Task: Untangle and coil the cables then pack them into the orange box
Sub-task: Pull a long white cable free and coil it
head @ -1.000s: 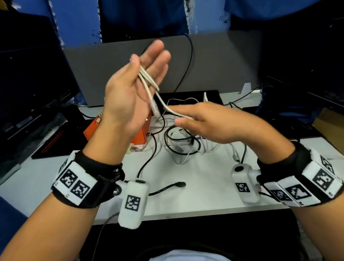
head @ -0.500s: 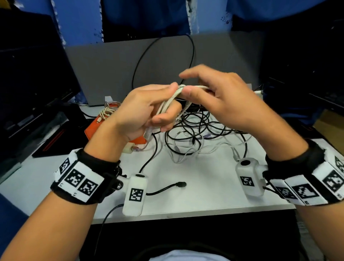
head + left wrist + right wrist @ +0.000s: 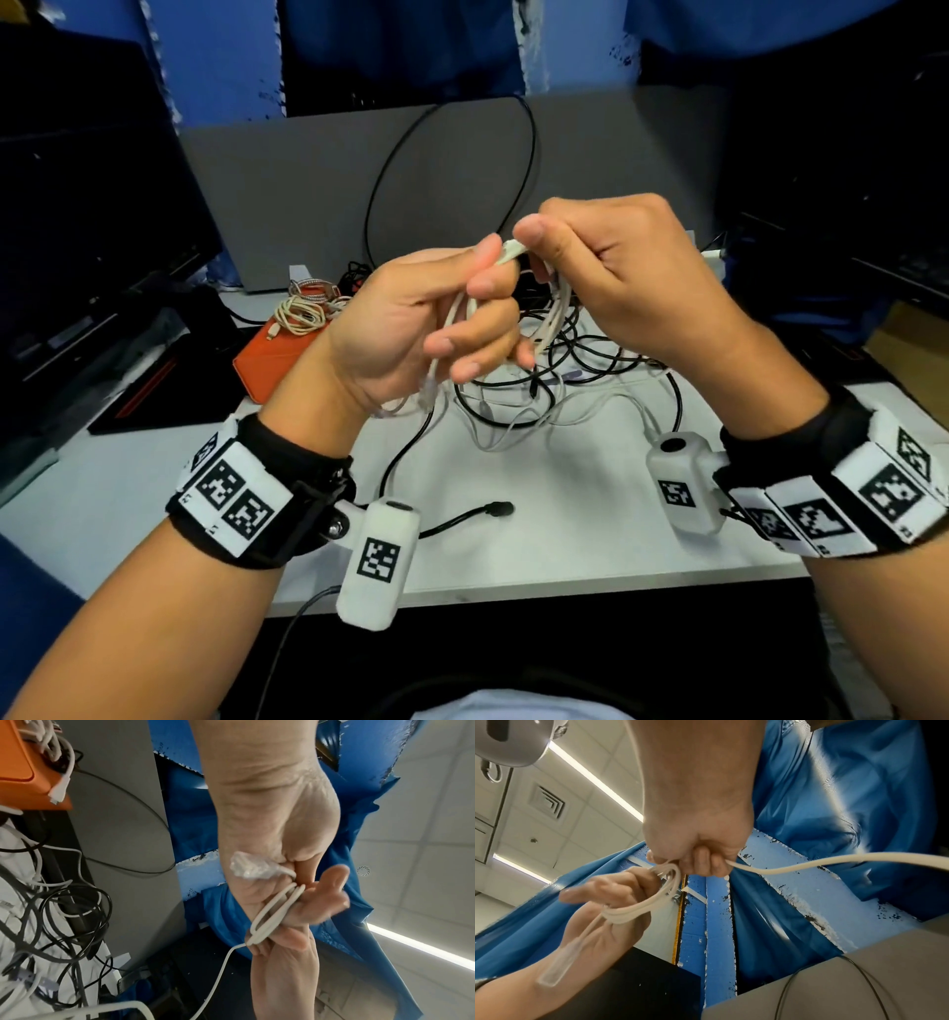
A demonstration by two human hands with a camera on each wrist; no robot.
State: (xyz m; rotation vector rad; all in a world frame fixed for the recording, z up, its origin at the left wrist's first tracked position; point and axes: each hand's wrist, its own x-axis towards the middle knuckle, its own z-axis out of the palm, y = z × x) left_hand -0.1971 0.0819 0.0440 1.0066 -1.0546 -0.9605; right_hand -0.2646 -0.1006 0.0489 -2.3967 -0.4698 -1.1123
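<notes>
A white cable [image 3: 557,308] is wound in loops round the fingers of my left hand [image 3: 477,313], held above the table. The fingers curl on the loops [image 3: 272,910]. Its clear-sheathed plug [image 3: 250,869] hangs by the palm. My right hand [image 3: 534,246] pinches the cable's running end [image 3: 808,865] right at the left fingertips. The orange box [image 3: 272,354] lies at the left rear with coiled pale cables [image 3: 303,308] on it. A tangle of black and white cables [image 3: 565,390] lies on the table below my hands.
The white table [image 3: 539,539] has a loose black cable end [image 3: 493,511] near the front. A grey panel [image 3: 308,195] stands behind with a black cable looped against it. Dark monitors [image 3: 87,231] sit on the left, dark equipment on the right.
My left hand came down from a raised open palm and curled round the loops. My right hand rose from the table and brought the cable to the left fingertips.
</notes>
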